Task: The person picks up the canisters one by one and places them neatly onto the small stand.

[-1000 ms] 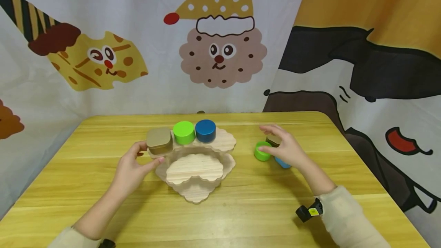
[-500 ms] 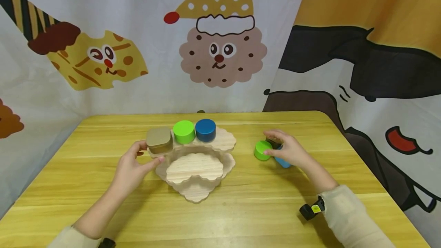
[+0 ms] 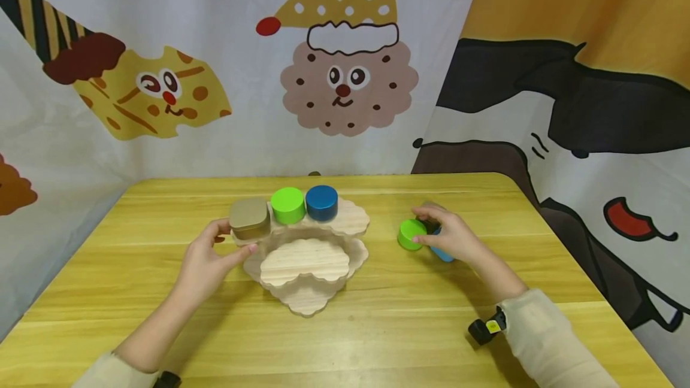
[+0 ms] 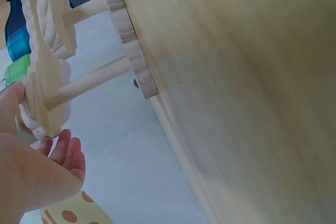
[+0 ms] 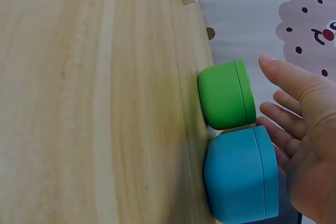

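Note:
My left hand grips the left end of the top tier of a wooden stand with scalloped edges. In the left wrist view its dowel posts show. On that tier sit a brown lidded jar, a green one and a dark blue one. At the right, my right hand hovers by a second green jar and a light blue jar, fingers spread in the right wrist view. A second brown jar is mostly hidden behind this hand.
The stand's lower tiers step down toward the front, with no jars on them. A wood-grain table carries everything. Behind its far edge hangs a white cartoon-print curtain.
The right hand has lowered a little and moved slightly right, its fingers coming over the second brown jar. The left hand and the stand have stayed put.

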### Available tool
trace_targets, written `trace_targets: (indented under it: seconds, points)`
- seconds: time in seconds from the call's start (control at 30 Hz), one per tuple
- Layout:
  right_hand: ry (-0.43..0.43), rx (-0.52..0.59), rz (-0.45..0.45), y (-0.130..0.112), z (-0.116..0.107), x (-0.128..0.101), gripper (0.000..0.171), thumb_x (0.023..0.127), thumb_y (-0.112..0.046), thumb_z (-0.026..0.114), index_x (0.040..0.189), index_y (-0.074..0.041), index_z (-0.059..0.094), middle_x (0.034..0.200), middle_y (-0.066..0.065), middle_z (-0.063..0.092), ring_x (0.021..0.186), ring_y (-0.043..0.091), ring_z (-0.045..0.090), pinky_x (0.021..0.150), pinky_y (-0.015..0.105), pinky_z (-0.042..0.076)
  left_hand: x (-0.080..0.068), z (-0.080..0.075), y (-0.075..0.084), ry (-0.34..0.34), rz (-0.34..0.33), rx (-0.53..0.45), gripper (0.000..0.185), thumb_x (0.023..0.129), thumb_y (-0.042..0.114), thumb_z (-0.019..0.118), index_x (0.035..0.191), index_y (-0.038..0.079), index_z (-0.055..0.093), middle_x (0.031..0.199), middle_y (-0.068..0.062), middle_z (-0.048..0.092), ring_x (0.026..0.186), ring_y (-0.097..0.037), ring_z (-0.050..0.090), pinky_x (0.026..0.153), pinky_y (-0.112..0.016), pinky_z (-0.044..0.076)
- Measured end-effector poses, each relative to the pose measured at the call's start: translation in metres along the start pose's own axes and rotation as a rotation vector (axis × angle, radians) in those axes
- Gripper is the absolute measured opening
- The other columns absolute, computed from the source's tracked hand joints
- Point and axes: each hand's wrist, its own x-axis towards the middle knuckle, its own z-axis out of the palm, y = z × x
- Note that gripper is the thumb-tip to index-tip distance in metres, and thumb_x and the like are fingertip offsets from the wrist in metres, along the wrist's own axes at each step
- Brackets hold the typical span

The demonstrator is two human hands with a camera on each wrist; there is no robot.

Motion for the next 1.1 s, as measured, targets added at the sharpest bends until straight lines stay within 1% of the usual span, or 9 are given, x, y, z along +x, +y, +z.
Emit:
trace_targets:
  seconds: [0.13, 0.27, 0.4, 0.47, 0.57, 0.7, 0.9, 1.1]
  points:
    - [-0.008, -0.028, -0.006, 0.0011, 0.0006, 0.0018, 0.061, 0.077, -0.017, 0.082, 0.129, 0.002, 0.056, 0.114, 0.013, 0.058, 0.105, 0.026, 0.052, 0.089, 0.046, 0.044, 0.0000, 0.0001, -0.0003, 0.002, 0.010, -0.004, 0.056, 0.081, 0.026, 0.079, 0.120, -0.005, 0.053, 0.119, -0.018, 0.058, 0.109, -0.034, 0.048, 0.090, -0.050, 0.036]
    - [-0.027, -0.054, -0.051, -0.0003, 0.0013, 0.0035, 0.060, 0.076, -0.012, 0.082, 0.127, 0.004, 0.057, 0.110, 0.009, 0.058, 0.099, 0.023, 0.052, 0.085, 0.043, 0.045, 0.0002, 0.0003, -0.0001, 0.003, 0.017, 0.001, 0.056, 0.081, 0.026, 0.079, 0.119, -0.005, 0.053, 0.119, -0.018, 0.058, 0.109, -0.034, 0.049, 0.091, -0.050, 0.036]
    - [-0.040, -0.087, -0.094, -0.0002, 0.0029, 0.0048, 0.062, 0.074, -0.011, 0.084, 0.126, 0.006, 0.057, 0.112, 0.010, 0.058, 0.097, 0.023, 0.053, 0.081, 0.041, 0.047, 0.0003, 0.0004, -0.0001, 0.002, 0.010, 0.001, 0.056, 0.081, 0.026, 0.080, 0.119, -0.005, 0.053, 0.119, -0.018, 0.058, 0.109, -0.034, 0.048, 0.090, -0.050, 0.036]
    - [-0.046, -0.118, -0.103, 0.0005, 0.0037, 0.0049, 0.063, 0.073, -0.012, 0.084, 0.127, 0.006, 0.057, 0.115, 0.013, 0.059, 0.100, 0.025, 0.054, 0.082, 0.041, 0.048, 0.0003, 0.0003, -0.0002, 0.002, 0.006, 0.002, 0.056, 0.081, 0.026, 0.079, 0.119, -0.005, 0.053, 0.119, -0.018, 0.058, 0.109, -0.034, 0.048, 0.090, -0.050, 0.035]
    - [-0.056, -0.166, -0.097, 0.0006, 0.0046, 0.0042, 0.063, 0.074, -0.013, 0.084, 0.127, 0.004, 0.057, 0.123, 0.017, 0.057, 0.108, 0.031, 0.053, 0.086, 0.045, 0.047, 0.0003, 0.0001, -0.0002, 0.002, 0.003, 0.005, 0.056, 0.081, 0.027, 0.079, 0.119, -0.005, 0.053, 0.119, -0.018, 0.058, 0.109, -0.035, 0.048, 0.089, -0.050, 0.035]
    - [-0.071, -0.211, -0.084, 0.0001, 0.0053, 0.0039, 0.060, 0.075, -0.016, 0.083, 0.128, 0.001, 0.058, 0.130, 0.018, 0.055, 0.117, 0.035, 0.049, 0.093, 0.051, 0.043, 0.0002, -0.0003, 0.0001, 0.001, 0.001, 0.003, 0.057, 0.081, 0.027, 0.079, 0.120, -0.005, 0.053, 0.120, -0.018, 0.058, 0.109, -0.035, 0.048, 0.090, -0.050, 0.035]
    - [-0.078, -0.251, -0.081, 0.0002, 0.0061, 0.0039, 0.059, 0.077, -0.020, 0.082, 0.127, 0.000, 0.060, 0.130, 0.017, 0.055, 0.119, 0.037, 0.047, 0.095, 0.055, 0.038, 0.0002, -0.0001, 0.0002, 0.002, -0.001, 0.007, 0.057, 0.080, 0.027, 0.080, 0.119, -0.005, 0.053, 0.120, -0.018, 0.058, 0.109, -0.034, 0.048, 0.089, -0.050, 0.036]
    - [-0.064, -0.249, -0.090, -0.0001, 0.0068, 0.0039, 0.057, 0.076, -0.021, 0.083, 0.125, 0.000, 0.061, 0.127, 0.016, 0.056, 0.117, 0.036, 0.048, 0.091, 0.052, 0.043, 0.0002, 0.0002, 0.0006, 0.002, -0.002, 0.009, 0.057, 0.080, 0.028, 0.080, 0.120, -0.004, 0.053, 0.120, -0.018, 0.058, 0.109, -0.034, 0.047, 0.089, -0.049, 0.036]
